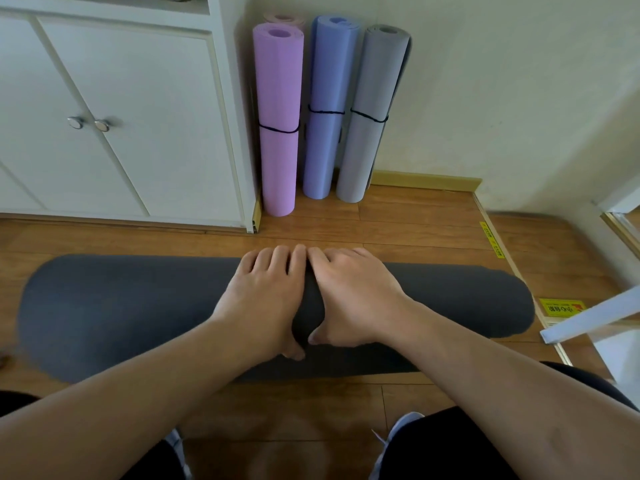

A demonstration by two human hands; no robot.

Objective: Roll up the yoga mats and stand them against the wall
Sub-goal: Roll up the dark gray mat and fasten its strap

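A dark grey yoga mat [121, 306] lies rolled up across the wooden floor in front of me. My left hand [263, 292] and my right hand [353, 289] grip the roll side by side at its middle, fingers curled over the far side and thumbs tucked under the near side. Against the wall behind it stand rolled mats, each tied with a black band: a pink-violet mat [278, 119], a blue mat [329, 105] and a light grey mat [370, 112]. A further pinkish roll [284, 18] peeks out behind the pink-violet one.
A white cabinet [114, 109] with two knobbed doors stands at the left. Yellow warning stickers [561, 308] mark a floor threshold at the right, beside a white bar [595, 317]. My knees and shoes are at the bottom edge.
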